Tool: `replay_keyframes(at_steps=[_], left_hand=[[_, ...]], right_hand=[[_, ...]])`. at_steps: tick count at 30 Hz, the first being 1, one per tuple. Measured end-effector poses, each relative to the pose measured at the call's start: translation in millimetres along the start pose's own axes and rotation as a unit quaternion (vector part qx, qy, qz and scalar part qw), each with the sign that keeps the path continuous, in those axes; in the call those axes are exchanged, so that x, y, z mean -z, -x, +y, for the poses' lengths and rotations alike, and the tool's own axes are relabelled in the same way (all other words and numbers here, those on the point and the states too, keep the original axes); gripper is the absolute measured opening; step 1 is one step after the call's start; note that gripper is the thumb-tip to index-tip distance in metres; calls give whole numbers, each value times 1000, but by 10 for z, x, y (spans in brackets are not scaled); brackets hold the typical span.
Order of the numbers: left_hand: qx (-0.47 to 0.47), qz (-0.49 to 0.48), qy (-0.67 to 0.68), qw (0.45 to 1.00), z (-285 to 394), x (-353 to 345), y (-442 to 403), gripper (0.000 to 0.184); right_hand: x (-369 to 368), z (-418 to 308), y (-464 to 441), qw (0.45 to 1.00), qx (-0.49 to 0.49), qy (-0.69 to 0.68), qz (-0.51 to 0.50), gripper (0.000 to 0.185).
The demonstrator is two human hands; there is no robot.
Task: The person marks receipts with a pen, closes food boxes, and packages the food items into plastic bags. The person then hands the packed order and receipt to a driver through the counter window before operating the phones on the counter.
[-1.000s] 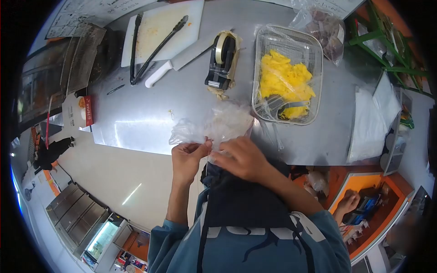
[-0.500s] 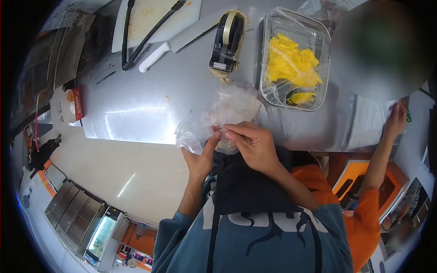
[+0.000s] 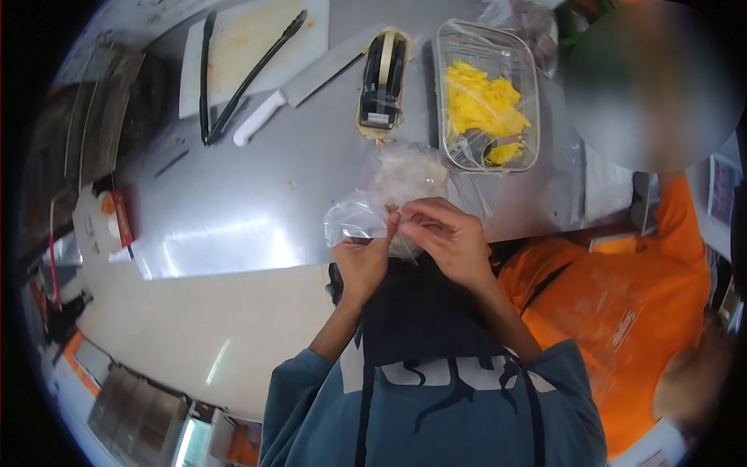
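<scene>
A clear plastic bag (image 3: 408,175) with pale contents lies at the steel table's front edge, against my apron. My left hand (image 3: 364,265) pinches the bag's gathered neck, and the loose top of the bag spreads out to the left above it. On the other side, my right hand (image 3: 450,237) has thumb and fingers drawn together at the same neck, close to the left fingertips. What exactly lies between the right fingertips is too small to make out.
Beyond the bag stand a tape dispenser (image 3: 381,86) and a clear tub (image 3: 535,117) of yellow food. A white-handled knife (image 3: 261,117) and black tongs (image 3: 205,86) lie by a cutting board (image 3: 311,47). A person in orange (image 3: 607,327) stands close on my right.
Both hands and the bag's neck sit slightly further right in view. My right fingers have shifted at the neck. The person in orange has moved in closer and reaches forward.
</scene>
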State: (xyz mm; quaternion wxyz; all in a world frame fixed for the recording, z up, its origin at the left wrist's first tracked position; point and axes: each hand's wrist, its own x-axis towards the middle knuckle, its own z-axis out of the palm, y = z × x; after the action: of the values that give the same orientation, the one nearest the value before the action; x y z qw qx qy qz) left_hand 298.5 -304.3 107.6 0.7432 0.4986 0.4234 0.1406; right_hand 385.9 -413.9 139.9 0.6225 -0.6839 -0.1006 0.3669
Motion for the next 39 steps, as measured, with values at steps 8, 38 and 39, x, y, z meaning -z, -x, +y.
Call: replay_keyframes(at_steps=[8, 38, 39], left_hand=[[104, -131, -16, 986, 60, 219, -219, 18], [-22, -274, -24, 961, -249, 386, -434, 20], [-43, -276, -43, 959, -283, 406, -441, 20]], right_hand=[[-464, 467, 487, 983, 119, -14, 138, 74], [-760, 150, 155, 905, 52, 198, 372, 10], [-759, 117, 150, 908, 49, 198, 367, 11]])
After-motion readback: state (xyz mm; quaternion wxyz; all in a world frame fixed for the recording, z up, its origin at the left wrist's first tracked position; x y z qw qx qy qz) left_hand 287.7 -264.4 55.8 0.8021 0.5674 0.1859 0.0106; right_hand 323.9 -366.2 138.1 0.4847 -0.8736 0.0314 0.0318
